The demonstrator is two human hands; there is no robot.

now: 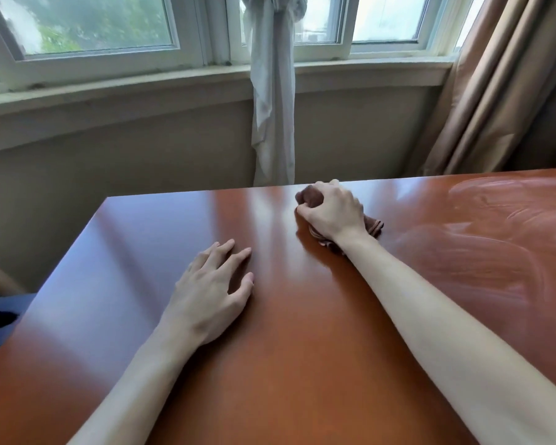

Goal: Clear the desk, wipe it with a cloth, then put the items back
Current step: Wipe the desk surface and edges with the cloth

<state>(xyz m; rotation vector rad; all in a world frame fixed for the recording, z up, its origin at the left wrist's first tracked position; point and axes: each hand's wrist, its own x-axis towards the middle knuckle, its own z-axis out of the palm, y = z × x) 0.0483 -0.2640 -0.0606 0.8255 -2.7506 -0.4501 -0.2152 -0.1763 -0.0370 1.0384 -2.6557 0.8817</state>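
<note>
The right hand is curled into a fist around a bunched brown cloth and presses it down on the desk near the far edge, a little right of the middle. Most of the cloth is hidden under the hand; a dark fold shows past the knuckles on the far left side, and a ribbed hem sticks out by the wrist on the right. The forearm runs from the near right corner of the view diagonally up to the hand.

The left hand lies palm down on the glossy reddish-brown desk top, nearer and to the left of the right hand and well apart from it. Its fingers are spread and only slightly bent, with the tips touching the wood, and it holds nothing.

On the right part of the desk, pale curved wipe streaks mark the surface, starting just beside the cloth and reaching to the right edge of the view. The left part of the top shows smooth reflections of the window.

Behind the desk stands a beige wall under a white-framed window. A knotted white sheer curtain hangs down the middle, and a tan curtain hangs at the far right. At the left edge, beside the desk, part of a dark blue object is visible; I cannot tell what it is.
</note>
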